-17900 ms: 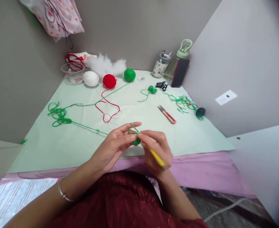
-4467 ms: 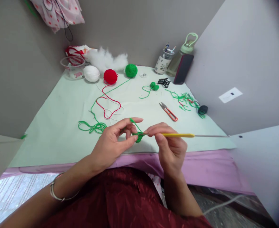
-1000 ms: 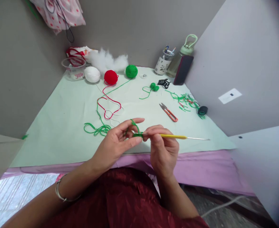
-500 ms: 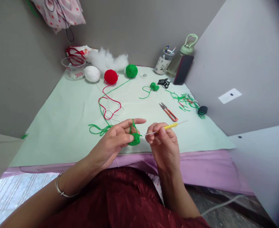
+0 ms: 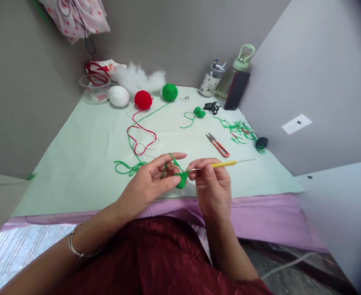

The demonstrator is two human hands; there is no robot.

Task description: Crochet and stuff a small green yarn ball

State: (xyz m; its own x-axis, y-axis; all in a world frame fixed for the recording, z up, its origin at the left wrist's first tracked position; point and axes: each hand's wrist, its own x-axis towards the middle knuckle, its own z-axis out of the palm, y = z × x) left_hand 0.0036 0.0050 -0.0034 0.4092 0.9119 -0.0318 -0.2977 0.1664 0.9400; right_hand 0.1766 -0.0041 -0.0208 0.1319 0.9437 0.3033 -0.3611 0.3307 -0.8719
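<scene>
My left hand (image 5: 151, 176) pinches a small green crocheted piece (image 5: 182, 180) between thumb and fingers. Its index finger is stretched out, with green yarn (image 5: 176, 162) running over it down to the piece. My right hand (image 5: 211, 184) grips a crochet hook (image 5: 225, 164) by its yellow handle. The hook's thin metal tip points left and meets the top edge of the green piece; whether it passes through a stitch is too small to tell. Loose loops of green yarn (image 5: 128, 167) lie on the table just beyond my left hand.
White (image 5: 119, 96), red (image 5: 143, 100) and green (image 5: 169, 92) yarn balls sit at the back near white stuffing (image 5: 140, 78). Orange-handled thread snips (image 5: 217, 145) lie beyond my right hand. Yarn scraps (image 5: 240, 129), a bottle (image 5: 229, 80) and a pen cup (image 5: 211, 82) stand right.
The green piece has shifted right and turned in my left hand. The hook's yellow handle now reaches farther right, its tip at the piece's top edge instead of its side.
</scene>
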